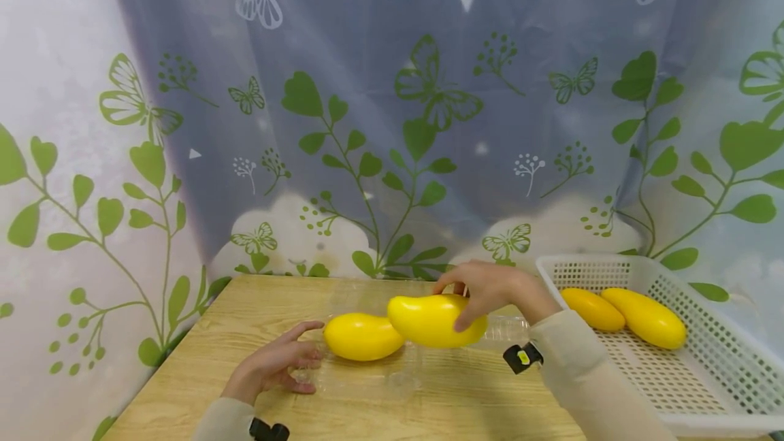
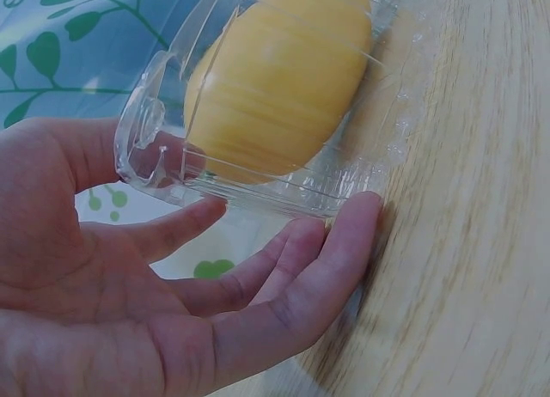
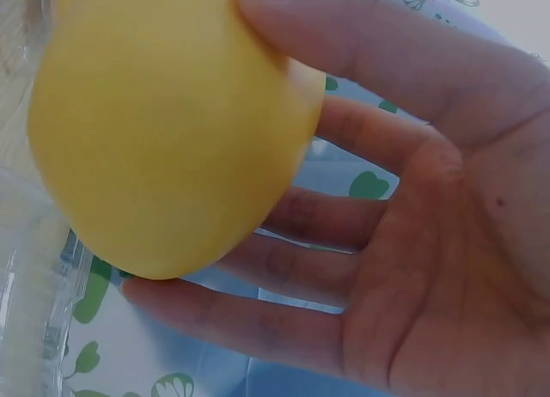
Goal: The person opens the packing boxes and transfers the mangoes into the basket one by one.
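Observation:
My right hand (image 1: 490, 291) holds a yellow mango (image 1: 429, 322) by its right end, thumb on the near side and fingers behind, above a clear plastic container (image 1: 367, 386). A second mango (image 1: 363, 337) lies in the container's left part; in the head view the held one overlaps its right tip. At the left end of the container my left hand (image 1: 278, 363) grips the wall: in the left wrist view one digit shows through the plastic at the rim and other fingertips (image 2: 365, 210) lie along the side, low by the table.
A white perforated basket (image 1: 692, 393) stands at the right, with two more mangoes, one darker (image 1: 593, 309) and one larger (image 1: 643, 318). Clear plastic (image 1: 508, 329) reaches right behind the held mango. A patterned curtain (image 1: 392, 155) hangs behind the wooden table (image 1: 202, 332).

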